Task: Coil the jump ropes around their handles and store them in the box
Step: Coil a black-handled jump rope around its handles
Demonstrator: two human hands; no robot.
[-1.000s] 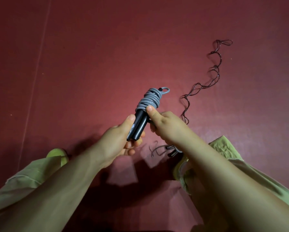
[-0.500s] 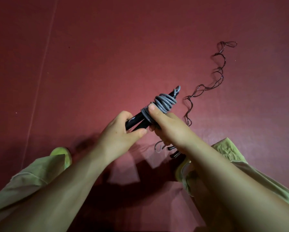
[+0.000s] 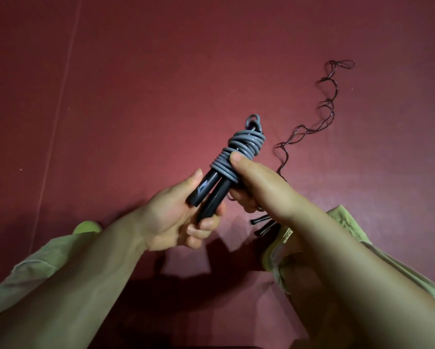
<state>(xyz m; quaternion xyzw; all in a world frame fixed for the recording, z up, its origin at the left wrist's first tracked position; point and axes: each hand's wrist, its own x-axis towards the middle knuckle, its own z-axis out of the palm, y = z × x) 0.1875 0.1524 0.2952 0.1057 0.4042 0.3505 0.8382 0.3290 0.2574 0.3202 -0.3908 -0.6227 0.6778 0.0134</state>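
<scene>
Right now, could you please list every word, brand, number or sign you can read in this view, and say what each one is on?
No readable words or numbers anywhere in this view.
Pale swoosh-like emblem, no letters: on the left of the two black handles, held in the left hand.
Grey rope coil, under the right hand's thumb: no print.
Second jump rope, on the red floor: no print.
</scene>
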